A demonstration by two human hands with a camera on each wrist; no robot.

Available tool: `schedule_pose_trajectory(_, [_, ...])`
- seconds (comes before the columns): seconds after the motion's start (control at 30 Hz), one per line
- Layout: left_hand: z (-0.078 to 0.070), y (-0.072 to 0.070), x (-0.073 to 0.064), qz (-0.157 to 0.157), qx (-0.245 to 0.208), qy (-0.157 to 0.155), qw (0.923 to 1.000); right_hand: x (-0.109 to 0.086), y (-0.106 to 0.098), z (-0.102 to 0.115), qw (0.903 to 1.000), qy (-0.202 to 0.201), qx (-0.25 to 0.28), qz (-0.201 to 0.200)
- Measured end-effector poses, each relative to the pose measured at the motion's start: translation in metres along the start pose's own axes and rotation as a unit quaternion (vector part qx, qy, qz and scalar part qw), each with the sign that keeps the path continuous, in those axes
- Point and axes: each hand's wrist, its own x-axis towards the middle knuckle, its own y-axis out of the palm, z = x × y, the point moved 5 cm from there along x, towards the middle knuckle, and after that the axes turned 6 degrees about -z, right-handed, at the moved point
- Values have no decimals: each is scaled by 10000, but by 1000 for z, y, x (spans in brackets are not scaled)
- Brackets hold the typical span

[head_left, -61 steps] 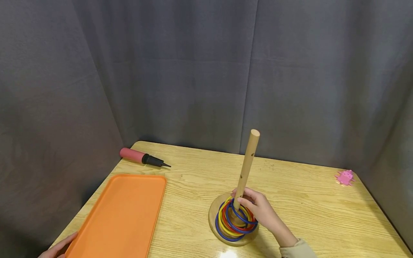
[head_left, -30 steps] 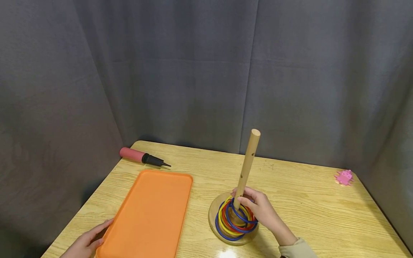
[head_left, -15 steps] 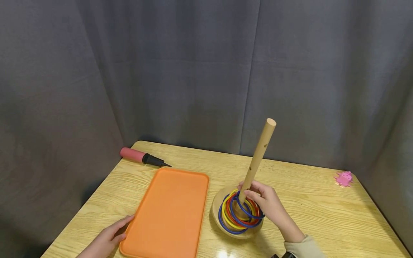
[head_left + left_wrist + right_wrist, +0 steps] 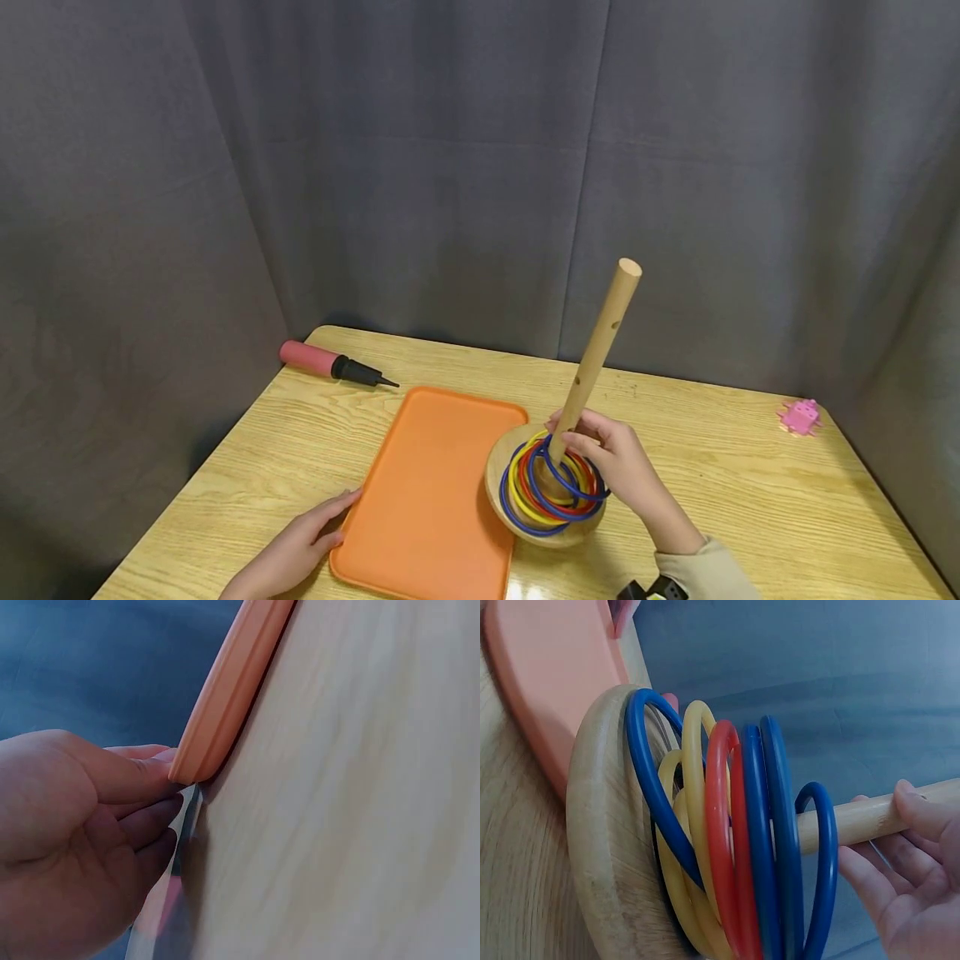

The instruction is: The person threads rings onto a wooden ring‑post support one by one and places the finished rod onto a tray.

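My right hand (image 4: 618, 458) grips the lower part of the wooden post of a ring toss stand (image 4: 600, 342). Several blue, red and yellow rings (image 4: 720, 817) hang around that post, above the round wooden base (image 4: 592, 825). The stand leans, and its base overlaps the right edge of an orange tray (image 4: 431, 492) in the head view; a shadow falls on the tray there. With index finger and thumb apart, my left hand (image 4: 300, 542) touches the tray's left edge. The left wrist view has the thumb (image 4: 139, 776) against the tray's rim.
A pink and black hand pump (image 4: 330, 362) lies at the table's back left. Near the back right corner sits a pink bug-shaped toy (image 4: 801, 417). Grey curtains (image 4: 420, 183) stand behind and beside the wooden table (image 4: 720, 467). A small black device shows below my right sleeve (image 4: 701, 575).
My left hand has slid the tray rightward across the table to the stand. My right hand has raised and tilted the stand, then brought it slightly left over the tray's edge.
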Motion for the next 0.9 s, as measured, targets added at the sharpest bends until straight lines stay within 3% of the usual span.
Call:
schedule_pose_trajectory(0.2, [-16, 19, 15, 207, -393, 152, 9989, 2, 3, 1, 10000, 3, -40, 2])
schedule_pose_trajectory(0.37, [-32, 37, 25, 286, -461, 368, 9978, 3, 4, -1, 9999, -13, -134, 27])
schedule_pose_trajectory(0.6, [-52, 61, 34, 236, -269, 493, 9981, 5, 3, -5, 9999, 91, -20, 36])
schedule_pose_trajectory(0.9, [-71, 77, 36, 69, 90, 642, 9979, 6, 2, -13, 9998, 162, -107, 62])
